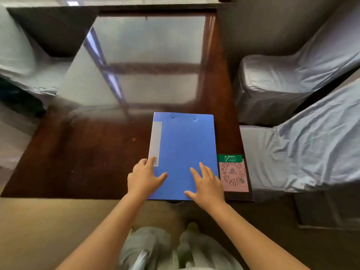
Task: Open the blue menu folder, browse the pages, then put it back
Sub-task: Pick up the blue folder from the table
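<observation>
The blue menu folder (185,145) lies closed and flat on the dark wooden table (87,152), near its front right corner, with a grey spine label along its left edge. My left hand (145,178) rests with spread fingers on the folder's near left corner, over the spine edge. My right hand (206,185) lies flat on the near right part of the cover, fingers apart. Neither hand grips the folder.
A pink and green QR-code card (232,173) lies just right of the folder at the table's right edge. Chairs in grey-blue covers (292,152) stand at the right and another (23,65) at the far left. The glossy tabletop reflects a window.
</observation>
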